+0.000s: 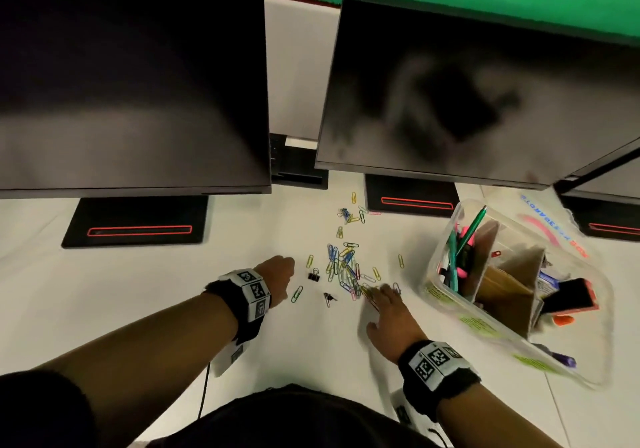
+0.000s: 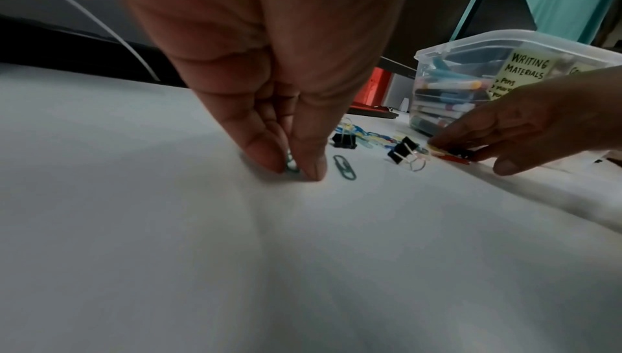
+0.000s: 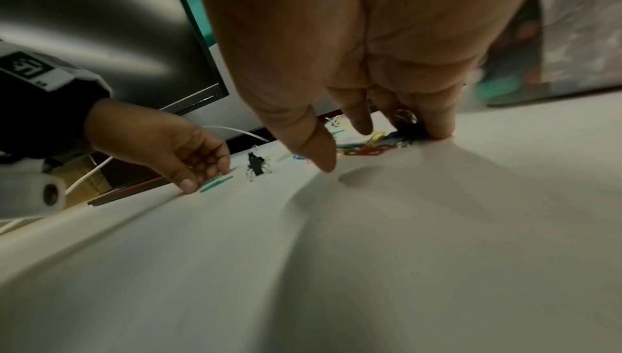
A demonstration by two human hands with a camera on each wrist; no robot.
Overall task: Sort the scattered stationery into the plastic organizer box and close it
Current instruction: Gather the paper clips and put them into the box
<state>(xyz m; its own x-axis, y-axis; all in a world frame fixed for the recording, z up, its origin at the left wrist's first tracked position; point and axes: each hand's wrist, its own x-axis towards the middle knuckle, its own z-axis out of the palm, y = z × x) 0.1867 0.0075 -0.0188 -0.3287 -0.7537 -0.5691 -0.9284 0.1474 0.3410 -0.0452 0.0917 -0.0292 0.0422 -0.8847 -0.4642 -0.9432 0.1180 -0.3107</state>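
Pinching a small green-and-white clip (image 2: 291, 165) between thumb and fingertip, left hand (image 1: 276, 276) presses it to the white counter (image 1: 138, 292), left of the paper clip pile (image 1: 343, 267). Green paper clip (image 2: 344, 167) lies just right of it. Right hand (image 1: 389, 319) is spread, fingers straight, tips on the pile's near right edge, touching clips, gripping nothing. Two black binder clips (image 1: 313, 275) sit between the hands. Open plastic organizer box (image 1: 446, 295), pens (image 1: 465, 240) inside, stands right of the pile.
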